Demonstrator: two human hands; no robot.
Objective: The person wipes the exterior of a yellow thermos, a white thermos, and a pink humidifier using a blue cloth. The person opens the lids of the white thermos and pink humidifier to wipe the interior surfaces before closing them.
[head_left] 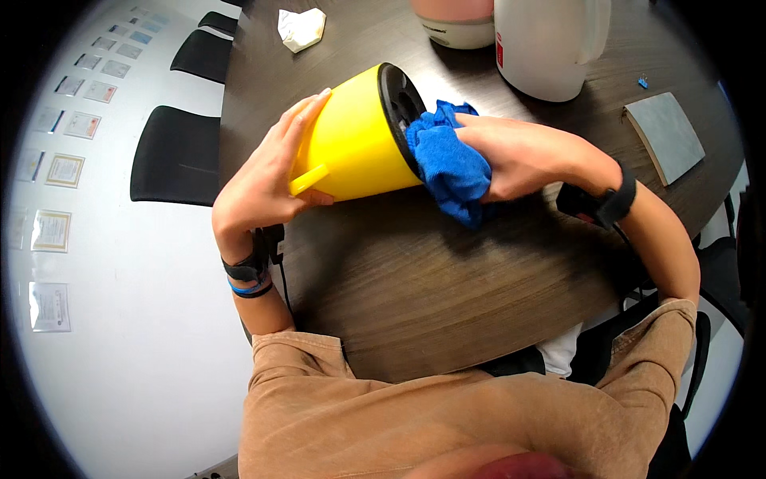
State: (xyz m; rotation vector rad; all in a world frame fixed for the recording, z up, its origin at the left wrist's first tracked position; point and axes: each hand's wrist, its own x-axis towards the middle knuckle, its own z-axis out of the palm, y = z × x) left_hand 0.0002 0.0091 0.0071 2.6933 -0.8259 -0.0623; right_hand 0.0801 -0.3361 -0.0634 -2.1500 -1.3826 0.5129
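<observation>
A yellow cylindrical container [347, 136] is tilted over the table, its black recessed end [401, 100] facing right. My left hand [267, 172] is wrapped round its left side, thumb below and fingers above, near a small yellow tab or handle [309, 180]. In my right hand [515, 156] a blue cloth [453, 169] is bunched up and pressed against the rim of the black end. The cloth hides part of that end and most of my right fingertips.
Beyond the container on the dark wooden table [383, 279] stand a large white jug [550, 48] and a pink-and-white vessel [455, 30]. A white faceted object [302, 30] lies far left. At right are a grey slab-like block [666, 136] and a tiny blue item [643, 82]. Black chairs [177, 156] line the left edge.
</observation>
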